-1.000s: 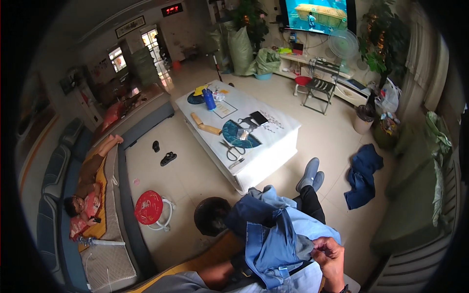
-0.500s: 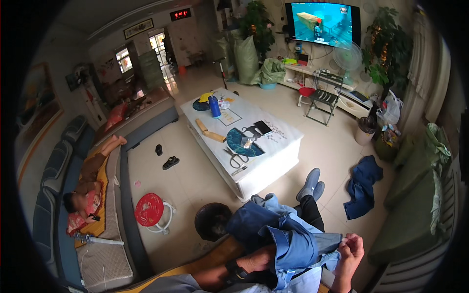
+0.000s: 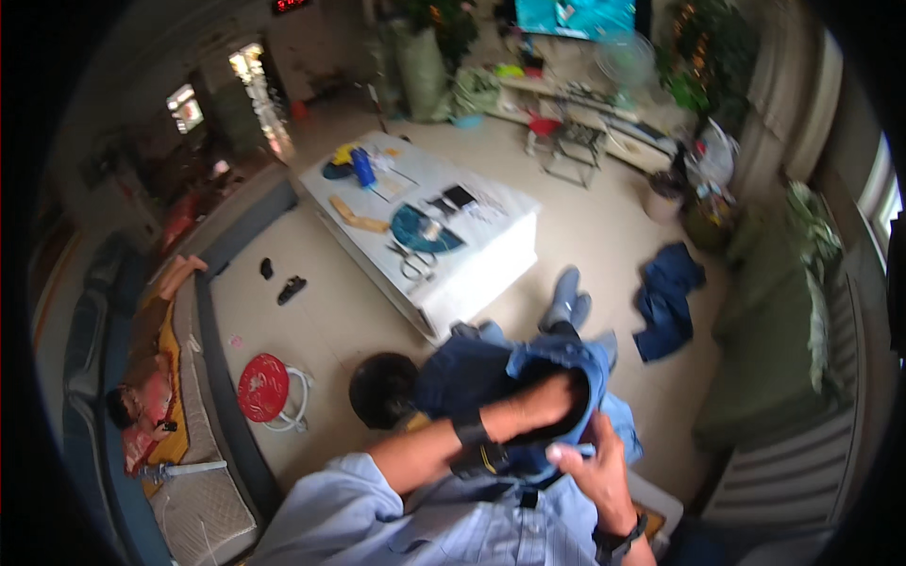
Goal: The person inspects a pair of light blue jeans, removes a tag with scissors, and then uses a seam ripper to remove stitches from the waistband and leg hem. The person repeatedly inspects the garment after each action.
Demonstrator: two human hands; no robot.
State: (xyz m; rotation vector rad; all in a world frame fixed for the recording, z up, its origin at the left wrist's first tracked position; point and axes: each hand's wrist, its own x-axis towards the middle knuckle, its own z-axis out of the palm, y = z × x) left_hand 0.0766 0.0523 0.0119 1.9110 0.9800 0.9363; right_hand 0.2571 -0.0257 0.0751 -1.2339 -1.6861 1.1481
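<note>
A blue denim garment (image 3: 472, 377) lies bunched across my lap, with a wide opening turned up toward me. My left hand (image 3: 543, 406) reaches into that opening; its fingertips are in shadow and hidden by the cloth. On the right side, my right hand (image 3: 602, 472) is closed on the garment's edge, the thumb lying over the rim. Lighter blue cloth (image 3: 620, 429) hangs beside the right hand. Another dark blue denim garment (image 3: 668, 302) lies crumpled on the floor to the right.
A white table (image 3: 491, 274) ahead bears scissors (image 3: 412, 262), a blue bottle (image 3: 363, 168) and a fan-shaped teal item (image 3: 415, 229). A black basin (image 3: 382, 391) and red stool (image 3: 263, 387) stand left. A person (image 3: 151, 396) lies on the sofa. Green covered bulk (image 3: 755, 358) stands right.
My left hand has pushed into the garment's opening, which now gapes toward me. My right hand has shifted from the outstretched cloth end to the rim nearer my body. The view has moved.
</note>
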